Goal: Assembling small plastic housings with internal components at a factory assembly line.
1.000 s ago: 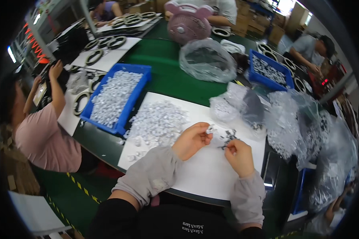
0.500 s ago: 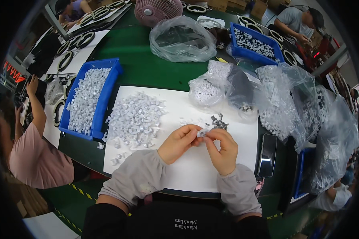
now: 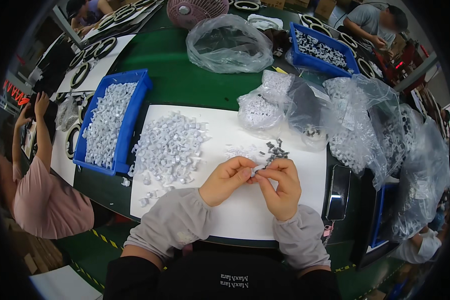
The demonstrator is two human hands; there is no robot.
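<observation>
Between the fingertips of both hands sits a small white plastic part [image 3: 258, 170], partly hidden by the fingers. My left hand [image 3: 226, 182] pinches it from the left, and my right hand [image 3: 281, 189] from the right. Just beyond them on the white sheet [image 3: 240, 220] lies a small pile of dark grey pieces [image 3: 275, 151]. Beside it are tiny white pieces [image 3: 240, 151], spread thinly. A large heap of white plastic parts [image 3: 167, 145] covers the sheet's left side. Left of that, a blue bin [image 3: 119, 150] is full of similar white parts.
Clear bags of small parts [image 3: 257, 112] stand at the sheet's far right, with more bags [image 3: 355, 130] beyond. A phone [image 3: 338, 192] lies right of the sheet. Farther back are an empty-looking plastic bag [image 3: 230, 45], a pink fan [image 3: 195, 11] and another blue bin [image 3: 296, 52]. Co-workers sit around.
The white part has turned slightly between my fingertips. Both hands stay nearly in place, and the view has shifted a little.
</observation>
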